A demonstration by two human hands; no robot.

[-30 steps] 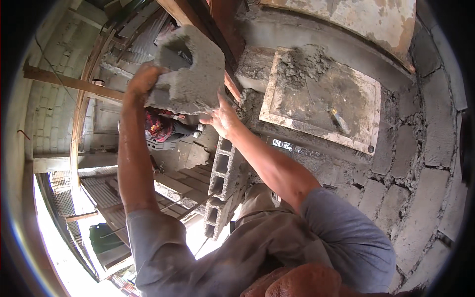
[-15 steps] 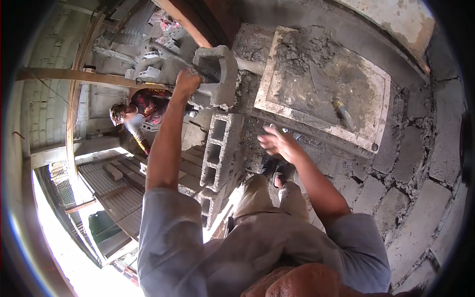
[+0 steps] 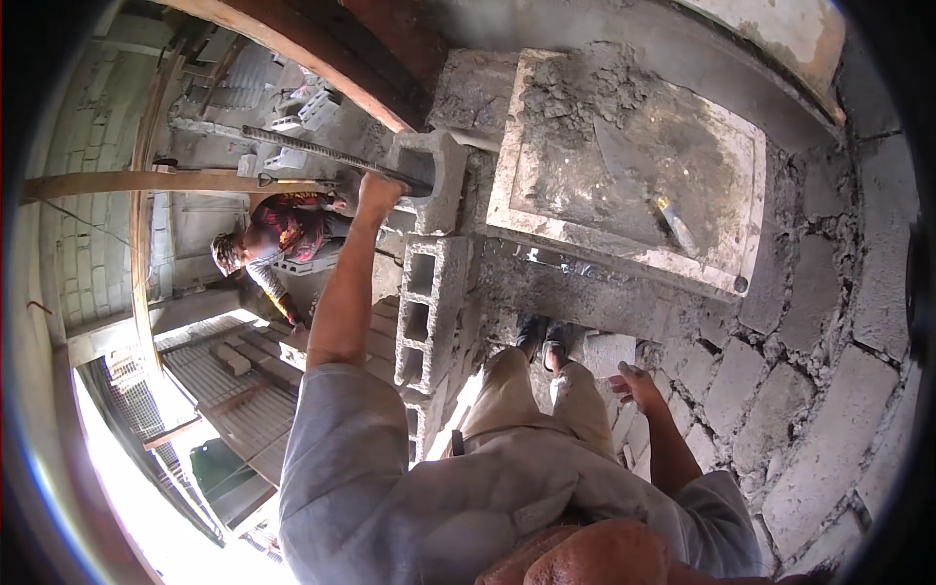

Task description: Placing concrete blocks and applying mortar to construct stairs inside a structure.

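Observation:
My left hand reaches forward and grips the near edge of a grey hollow concrete block, which sits beside the mortar board. A ribbed steel bar passes just behind that hand. My right hand hangs by my right thigh with its fingers spread and nothing in it, close to the block wall. The square mortar board carries a heap of grey mortar and a trowel.
Hollow blocks stand stacked on end below the held block. A rough block wall rises on the right. Far below on the left, another person bends among loose blocks, wooden beams and corrugated sheets.
The block, held up high in both hands a second ago, has come down beside the mortar board. My right hand let go of it and dropped to my side.

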